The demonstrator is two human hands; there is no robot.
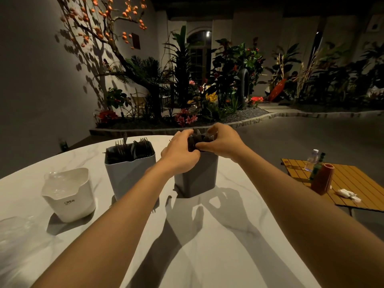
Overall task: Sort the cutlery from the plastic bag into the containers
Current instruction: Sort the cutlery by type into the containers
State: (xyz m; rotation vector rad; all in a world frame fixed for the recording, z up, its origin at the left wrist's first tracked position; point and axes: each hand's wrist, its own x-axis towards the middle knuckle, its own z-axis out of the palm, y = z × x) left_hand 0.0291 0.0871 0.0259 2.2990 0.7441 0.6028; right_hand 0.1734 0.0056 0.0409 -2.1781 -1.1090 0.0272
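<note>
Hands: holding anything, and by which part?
Left hand and right hand grip one black cutlery bunch near its top, over the dark container; handle or head end unclear.

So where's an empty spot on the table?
Bare table lies right of the dark grey container, and in front, between the forearms. Crowded on the left: white container, fork container, plastic bag. Left hand and right hand grip cutlery.

Dim scene, hard shadows, warped edges

Both the left hand (180, 149) and the right hand (220, 142) are gripping a bunch of black cutlery (200, 138) over the dark grey container (197, 177), beside a fork-filled light grey container (130, 170) on the marble table (218, 235).
</note>
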